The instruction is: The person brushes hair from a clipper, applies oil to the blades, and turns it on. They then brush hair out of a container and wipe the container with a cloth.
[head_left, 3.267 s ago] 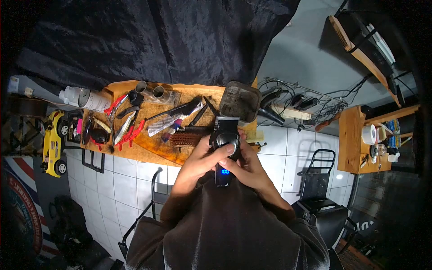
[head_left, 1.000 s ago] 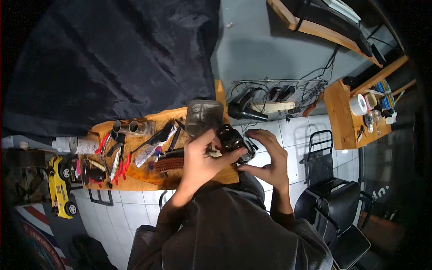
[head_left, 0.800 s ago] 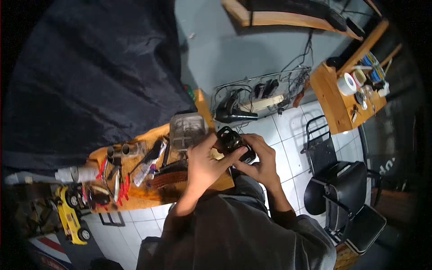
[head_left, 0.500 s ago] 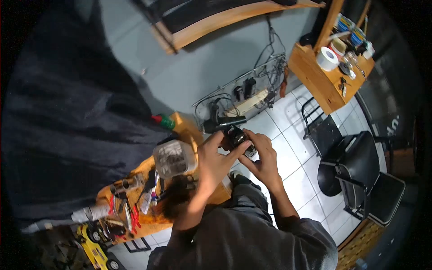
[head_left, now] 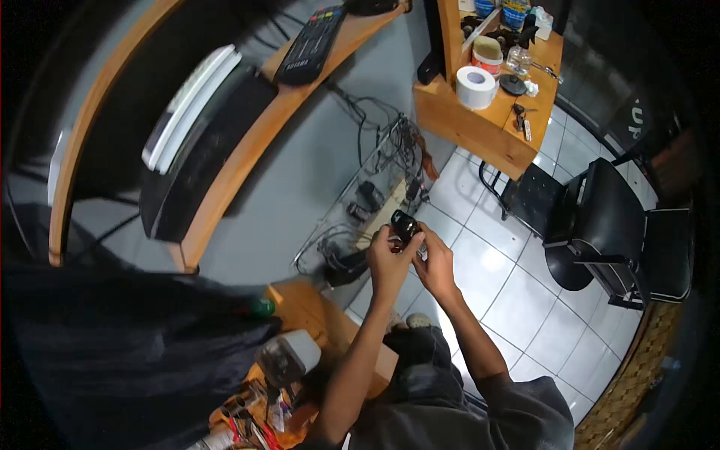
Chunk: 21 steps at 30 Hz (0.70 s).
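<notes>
A small glossy black object (head_left: 405, 223) with a rounded top is held up in front of my body, and its exact kind does not show. The fingers of my left hand (head_left: 390, 261) wrap round its left side. From the right, my right hand (head_left: 437, 264) pinches its lower part, where a paler bit shows between the fingertips. Both hands are close together, and they cover much of the object.
A wooden shelf (head_left: 232, 184) carries a remote control (head_left: 311, 46). Cables and a power strip (head_left: 384, 214) run along the wall. Toilet paper (head_left: 476, 88) stands on the wooden counter. Black chairs (head_left: 600, 202) are at right; a plastic container (head_left: 289, 358) and tools sit at lower left.
My view has swung, bringing the shelf and remote control into sight. Both hands still hold the black object, now farther from my body with the arms more stretched out.
</notes>
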Each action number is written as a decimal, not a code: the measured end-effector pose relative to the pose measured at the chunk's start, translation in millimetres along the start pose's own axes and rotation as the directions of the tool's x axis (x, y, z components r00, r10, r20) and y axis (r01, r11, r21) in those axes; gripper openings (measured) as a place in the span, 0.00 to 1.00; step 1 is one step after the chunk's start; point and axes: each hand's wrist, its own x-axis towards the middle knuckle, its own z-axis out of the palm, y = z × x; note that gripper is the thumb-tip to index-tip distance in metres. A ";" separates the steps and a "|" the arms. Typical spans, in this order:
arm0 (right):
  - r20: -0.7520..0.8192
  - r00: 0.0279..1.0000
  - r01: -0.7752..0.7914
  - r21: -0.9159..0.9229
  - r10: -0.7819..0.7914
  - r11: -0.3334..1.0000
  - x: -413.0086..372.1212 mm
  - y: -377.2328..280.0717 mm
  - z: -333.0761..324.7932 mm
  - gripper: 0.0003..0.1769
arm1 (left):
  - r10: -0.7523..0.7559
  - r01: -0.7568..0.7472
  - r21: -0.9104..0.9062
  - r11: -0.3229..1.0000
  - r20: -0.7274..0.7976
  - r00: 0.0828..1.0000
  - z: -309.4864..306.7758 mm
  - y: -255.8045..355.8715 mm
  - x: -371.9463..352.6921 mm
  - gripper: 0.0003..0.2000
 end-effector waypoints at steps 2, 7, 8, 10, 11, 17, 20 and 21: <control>0.005 0.999 -0.047 0.016 0.047 0.999 20.0 28.7 14.3 0.28 | 0.065 -0.064 0.028 0.998 -0.039 0.997 16.4 -35.8 29.4 0.18; 0.012 0.994 -0.105 -0.031 0.106 0.994 64.1 80.8 45.1 0.26 | 0.137 -0.131 0.061 0.990 -0.116 0.984 46.0 -84.2 86.9 0.15; -0.028 0.997 -0.069 -0.023 0.068 0.997 68.5 89.8 51.3 0.25 | 0.096 -0.089 0.073 0.993 -0.094 0.991 47.9 -77.1 93.0 0.14; -0.023 0.994 -0.107 -0.013 0.106 0.994 77.7 106.5 61.6 0.25 | 0.077 -0.068 0.128 0.989 -0.065 0.995 52.0 -90.1 110.1 0.13; -0.014 0.992 -0.124 -0.009 0.124 0.992 81.7 113.5 65.6 0.26 | 0.057 -0.048 0.124 0.991 -0.069 0.996 54.8 -102.5 119.0 0.13; 0.000 0.996 -0.091 0.040 0.091 0.995 109.9 150.9 93.9 0.25 | 0.061 -0.015 0.239 0.971 -0.184 0.981 62.5 -97.8 149.4 0.20; 0.054 0.992 -0.116 0.065 0.113 0.991 118.8 154.7 101.9 0.24 | 0.123 -0.066 0.291 0.954 -0.183 0.975 59.5 -108.5 162.8 0.19; 0.050 0.994 -0.105 0.069 0.101 0.992 121.7 155.5 105.1 0.25 | 0.092 -0.033 0.282 0.959 -0.196 0.976 58.3 -111.7 165.2 0.19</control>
